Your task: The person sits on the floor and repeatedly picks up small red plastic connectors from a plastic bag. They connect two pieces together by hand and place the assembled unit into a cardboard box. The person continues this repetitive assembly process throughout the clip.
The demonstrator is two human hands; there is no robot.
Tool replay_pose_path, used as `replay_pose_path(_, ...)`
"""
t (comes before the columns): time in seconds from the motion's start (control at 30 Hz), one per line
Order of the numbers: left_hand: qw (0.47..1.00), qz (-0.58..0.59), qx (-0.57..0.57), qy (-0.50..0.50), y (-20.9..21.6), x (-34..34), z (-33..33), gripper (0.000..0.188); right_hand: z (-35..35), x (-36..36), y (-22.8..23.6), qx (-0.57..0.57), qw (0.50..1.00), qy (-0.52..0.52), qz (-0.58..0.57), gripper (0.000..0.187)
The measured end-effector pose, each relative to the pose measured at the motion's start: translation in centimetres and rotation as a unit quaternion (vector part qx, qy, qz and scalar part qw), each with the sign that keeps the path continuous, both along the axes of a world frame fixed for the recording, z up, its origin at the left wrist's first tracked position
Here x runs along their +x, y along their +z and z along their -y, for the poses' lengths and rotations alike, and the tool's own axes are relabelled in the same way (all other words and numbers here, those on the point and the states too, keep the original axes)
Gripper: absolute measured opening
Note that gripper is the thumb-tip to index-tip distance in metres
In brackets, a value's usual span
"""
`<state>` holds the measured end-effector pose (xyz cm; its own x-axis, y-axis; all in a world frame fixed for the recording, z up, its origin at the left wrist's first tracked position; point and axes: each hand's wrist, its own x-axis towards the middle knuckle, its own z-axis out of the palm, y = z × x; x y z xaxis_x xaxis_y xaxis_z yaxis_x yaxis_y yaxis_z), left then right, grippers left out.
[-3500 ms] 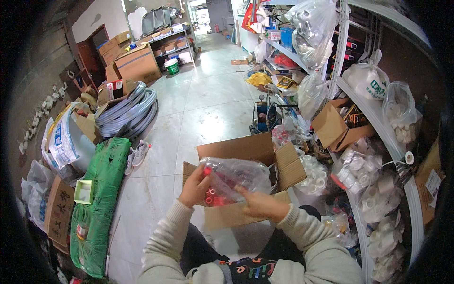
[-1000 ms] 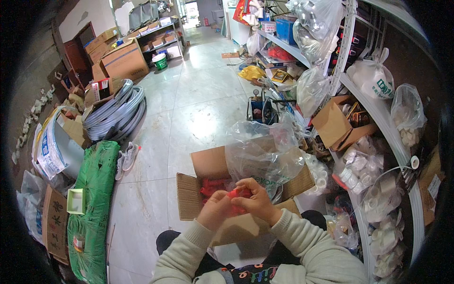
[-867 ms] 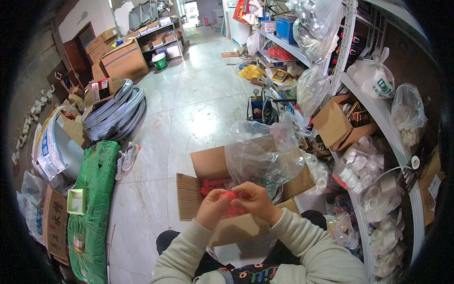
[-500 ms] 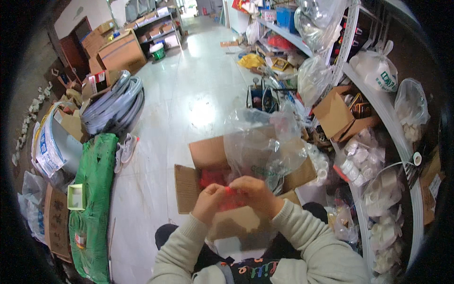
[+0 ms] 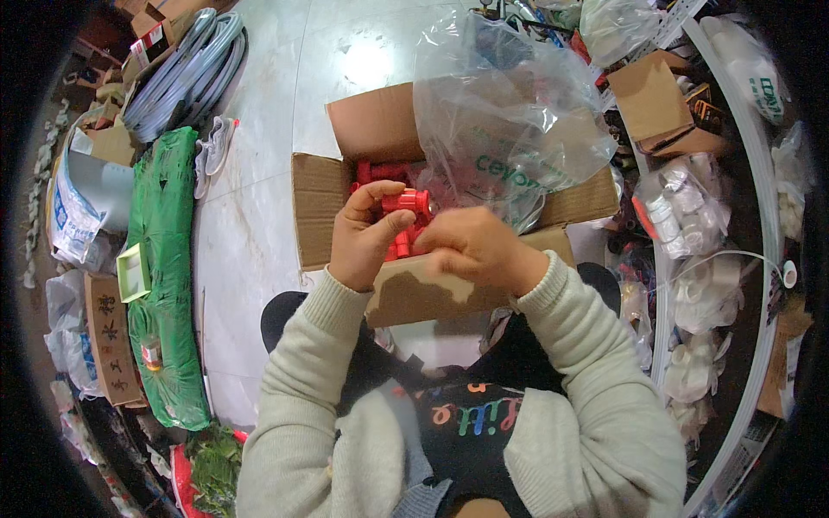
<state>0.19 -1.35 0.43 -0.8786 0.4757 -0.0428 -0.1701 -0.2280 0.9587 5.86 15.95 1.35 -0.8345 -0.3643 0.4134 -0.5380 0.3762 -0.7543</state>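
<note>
Between the thumb and fingers of my left hand point(image 5: 361, 240) is a red cylindrical fitting point(image 5: 404, 203) with a ridged end, held above an open cardboard box point(image 5: 321, 210). My right hand point(image 5: 484, 249) is just right of the fitting, apart from it, its fingers curled and smeared by motion. Whether it holds anything small cannot be made out. More red fittings point(image 5: 400, 244) lie inside the box below my hands. A clear plastic bag point(image 5: 518, 129) with green print spreads over the box's right half and hides part of its contents.
To the left lie a long green wrapped bundle point(image 5: 164, 259), a pale green square frame point(image 5: 133, 272), shoes point(image 5: 214, 155) and coiled grey hose point(image 5: 194, 73). On the right are metal shelf rails point(image 5: 756, 198), bags of white fittings point(image 5: 682, 207) and another open carton point(image 5: 649, 99).
My hands were together at the red piece; now the right has drawn away from it, and the left holds the fitting in plain sight. The view has tilted down.
</note>
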Motion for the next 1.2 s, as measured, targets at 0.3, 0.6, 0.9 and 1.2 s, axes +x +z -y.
replay_pose_path(0.3, 0.997, 0.023, 0.071, -0.031, 0.3, 0.0, 0.4, 0.030, -0.4, -0.6, -0.3, -0.093, 0.979, -0.179, 0.030, 0.055)
replay_pose_path(0.6, 0.998, 0.033, 0.054, -0.016, 1.0, -0.2, 0.8, 0.031, 0.2, -0.4, 0.3, -0.045, 0.987, -0.150, 0.034, 0.051)
replay_pose_path(0.9, 0.999, 0.034, -0.023, -0.006, 1.5, -0.5, 1.3, 0.032, 0.9, 0.1, -0.2, -0.121, 0.979, -0.130, 0.098, 0.051)
replay_pose_path(1.2, 0.991, -0.023, -0.123, 0.046, 0.5, -2.4, 2.7, 0.045, 0.4, -0.4, 0.4, -0.390, 0.778, -0.059, 0.489, 0.034)
